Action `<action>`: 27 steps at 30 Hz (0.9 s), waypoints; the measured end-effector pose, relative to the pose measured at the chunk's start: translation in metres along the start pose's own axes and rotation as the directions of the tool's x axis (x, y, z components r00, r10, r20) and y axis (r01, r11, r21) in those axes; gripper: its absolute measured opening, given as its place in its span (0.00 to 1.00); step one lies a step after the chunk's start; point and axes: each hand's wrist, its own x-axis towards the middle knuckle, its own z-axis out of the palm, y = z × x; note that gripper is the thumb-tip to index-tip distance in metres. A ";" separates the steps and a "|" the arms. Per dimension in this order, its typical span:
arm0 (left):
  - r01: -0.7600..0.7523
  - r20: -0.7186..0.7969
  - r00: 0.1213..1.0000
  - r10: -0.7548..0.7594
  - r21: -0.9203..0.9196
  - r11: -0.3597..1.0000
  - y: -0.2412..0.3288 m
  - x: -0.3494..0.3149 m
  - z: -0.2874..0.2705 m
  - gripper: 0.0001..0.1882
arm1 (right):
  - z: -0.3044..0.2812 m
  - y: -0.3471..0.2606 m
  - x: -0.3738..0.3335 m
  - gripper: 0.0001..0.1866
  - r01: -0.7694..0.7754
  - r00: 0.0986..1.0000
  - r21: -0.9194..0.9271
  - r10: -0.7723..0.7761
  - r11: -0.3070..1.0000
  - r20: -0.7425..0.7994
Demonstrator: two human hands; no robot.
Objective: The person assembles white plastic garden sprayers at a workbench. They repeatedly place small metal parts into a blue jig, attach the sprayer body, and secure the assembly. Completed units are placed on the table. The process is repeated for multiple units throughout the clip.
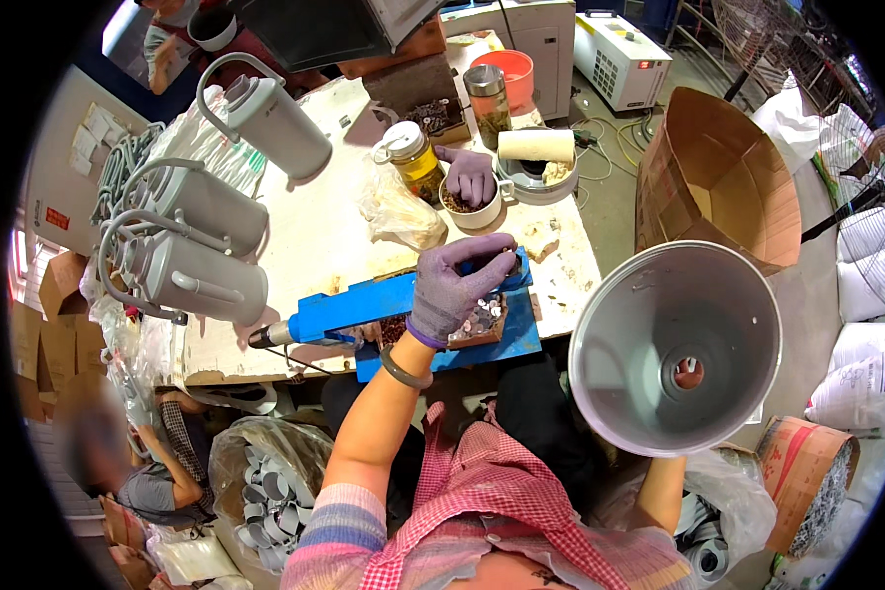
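Observation:
My left hand (pixel 447 293), in a purple glove, reaches over the right end of a long blue bar-shaped fixture (pixel 354 310). Its thumb and fingers close around something small and dark, mostly hidden. Under that wrist, a tray of small metal parts (pixel 484 320) sits on a blue base plate. On my right, a large hollow grey jug shell (pixel 610 339) is held up with its wide mouth toward me and a hole in its far end. My right forearm (pixel 662 492) runs up behind this shell, which hides the hand.
Grey jugs with handles (pixel 290 133) stand on the worktable's left. A purple glove (pixel 472 179) sits in a white mug (pixel 474 216), beside jars and a plastic bag. An open carton (pixel 678 187) is at right. Another person (pixel 157 482) sits at lower left, near a bag of grey parts.

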 end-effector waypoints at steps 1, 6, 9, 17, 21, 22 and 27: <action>0.029 0.000 1.000 -0.029 -0.023 0.999 -0.002 0.000 0.000 0.14 | 0.000 -0.002 0.003 0.17 0.007 1.000 -0.007 -0.007 1.000 0.001; 0.031 0.107 0.994 -0.027 -0.036 0.999 -0.007 0.003 -0.007 0.22 | -0.011 -0.039 0.048 0.17 0.123 0.992 -0.055 -0.123 0.991 -0.006; -0.156 0.015 0.987 0.158 -0.064 0.986 -0.005 -0.002 -0.008 0.32 | -0.007 -0.079 0.082 0.17 0.188 0.981 -0.079 -0.184 0.979 0.059; 0.083 0.011 0.996 -0.086 -0.399 0.913 0.004 -0.058 -0.014 0.25 | 0.075 -0.122 0.144 0.18 0.295 0.915 -0.150 -0.234 0.944 0.329; 0.193 -0.027 0.974 -0.225 -0.422 0.886 -0.001 -0.084 -0.033 0.20 | 0.179 -0.131 0.110 0.19 0.402 0.887 -0.189 -0.330 0.896 0.322; 0.134 -0.092 0.976 -0.199 -0.465 0.875 -0.017 -0.092 -0.043 0.19 | 0.201 -0.133 0.098 0.20 0.448 0.857 -0.244 -0.337 0.860 0.390; 0.021 -0.539 0.829 -0.153 -0.242 0.970 -0.036 -0.121 -0.091 0.20 | 0.281 -0.098 0.047 0.18 0.456 0.746 -0.015 -0.373 0.890 0.551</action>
